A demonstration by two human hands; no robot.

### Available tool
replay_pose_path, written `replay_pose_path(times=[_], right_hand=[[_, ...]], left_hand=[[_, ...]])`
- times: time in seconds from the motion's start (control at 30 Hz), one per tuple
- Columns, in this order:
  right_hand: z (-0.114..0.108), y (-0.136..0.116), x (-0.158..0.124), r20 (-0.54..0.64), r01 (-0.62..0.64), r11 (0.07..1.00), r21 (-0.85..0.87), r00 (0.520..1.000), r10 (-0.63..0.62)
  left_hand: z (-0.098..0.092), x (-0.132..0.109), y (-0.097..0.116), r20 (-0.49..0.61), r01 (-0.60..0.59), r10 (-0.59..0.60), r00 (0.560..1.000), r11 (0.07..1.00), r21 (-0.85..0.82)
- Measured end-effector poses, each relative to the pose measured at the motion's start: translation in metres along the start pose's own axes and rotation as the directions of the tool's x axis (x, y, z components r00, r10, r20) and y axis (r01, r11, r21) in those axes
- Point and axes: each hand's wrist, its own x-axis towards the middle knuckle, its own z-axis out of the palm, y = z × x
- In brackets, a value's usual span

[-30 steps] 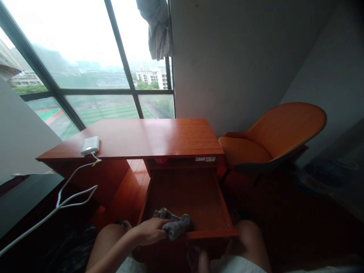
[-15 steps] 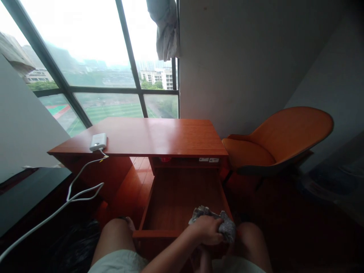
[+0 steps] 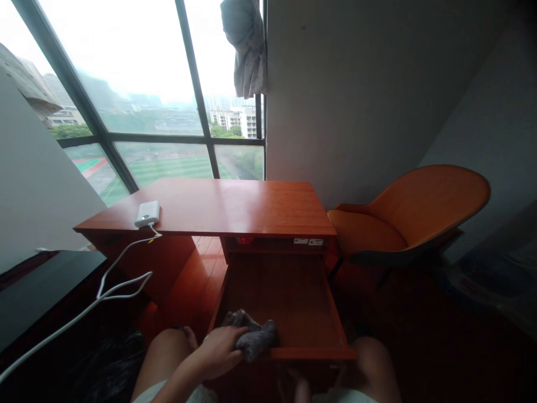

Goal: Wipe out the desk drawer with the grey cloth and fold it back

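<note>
My left hand [image 3: 222,350] is closed on a crumpled grey cleaning cloth [image 3: 255,340]. It presses the cloth over the front edge of a pulled-out wooden drawer [image 3: 289,302], near its left front corner. My right hand [image 3: 298,386] is low in front of the drawer, below its front panel. It lies in shadow and is blurred, so its fingers do not show clearly. The drawer's bare brown bottom is visible and hangs out from under a reddish-brown desk [image 3: 235,207].
A white power bank [image 3: 147,214] sits on the desk's left end, with a white cable [image 3: 100,296] running down to the left. My knees flank the drawer. An orange chair [image 3: 419,215] stands at right. A black plastic bag [image 3: 113,364] lies at lower left.
My left hand has slid the cloth from the right end of the drawer's front edge to its left part. The right hand stays low in front of the drawer.
</note>
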Motion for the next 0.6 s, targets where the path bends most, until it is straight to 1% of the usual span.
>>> replay_pose_path(times=[0.07,0.1,0.13,0.17,0.2,0.23,0.27,0.33,0.37,0.4,0.43,0.5,0.53,0.6], right_hand=[[0.009,0.032,-0.001,0.013,-0.042,0.999,-0.004,0.999,0.042],[0.011,0.044,-0.001,0.016,-0.064,0.998,-0.005,0.998,0.064],[0.013,0.053,0.001,0.019,-0.083,0.997,-0.004,0.996,0.084],[0.013,0.060,0.003,0.020,-0.100,0.995,-0.001,0.995,0.100],[0.012,0.064,0.005,0.022,-0.112,0.994,0.003,0.993,0.112],[0.011,0.067,0.007,0.025,-0.120,0.993,0.007,0.993,0.120],[0.010,0.069,0.010,0.029,-0.123,0.992,0.013,0.992,0.123],[0.007,0.069,0.013,0.035,-0.120,0.993,0.024,0.992,0.119],[0.006,0.069,0.014,0.037,-0.118,0.993,0.028,0.992,0.117],[0.006,0.069,0.015,0.041,-0.119,0.992,0.035,0.992,0.117],[0.005,0.068,0.015,0.044,-0.121,0.992,0.044,0.992,0.119],[0.006,0.068,0.015,0.035,-0.126,0.990,0.066,0.992,0.123],[0.006,0.067,0.015,0.024,-0.126,0.989,0.074,0.992,0.124],[0.008,0.067,0.014,-0.003,-0.119,0.990,0.073,0.993,0.119]], left_hand=[[-0.009,-0.009,-0.017,-0.001,0.018,-0.018,1.000,0.976,-0.216],[-0.013,-0.012,-0.024,-0.003,0.017,-0.019,1.000,0.932,-0.363],[-0.015,-0.015,-0.030,-0.015,0.018,-0.030,0.999,0.858,-0.513],[-0.018,-0.016,-0.035,-0.040,0.023,-0.064,0.997,0.762,-0.647],[-0.020,-0.018,-0.040,-0.074,0.024,-0.122,0.990,0.654,-0.756],[-0.023,-0.020,-0.044,-0.110,0.018,-0.203,0.973,0.541,-0.841],[-0.026,-0.021,-0.049,-0.136,0.006,-0.299,0.944,0.430,-0.903],[-0.036,-0.026,-0.057,-0.145,-0.037,-0.480,0.865,0.227,-0.973],[-0.042,-0.029,-0.061,-0.132,-0.062,-0.556,0.821,0.143,-0.988],[-0.049,-0.032,-0.065,-0.118,-0.088,-0.617,0.778,0.078,-0.993],[-0.056,-0.035,-0.069,-0.110,-0.116,-0.663,0.741,0.035,-0.993],[-0.068,-0.037,-0.077,-0.132,-0.182,-0.716,0.686,0.007,-0.983],[-0.072,-0.036,-0.080,-0.155,-0.214,-0.724,0.672,0.010,-0.977],[-0.077,-0.028,-0.085,-0.209,-0.261,-0.718,0.663,0.039,-0.964]])
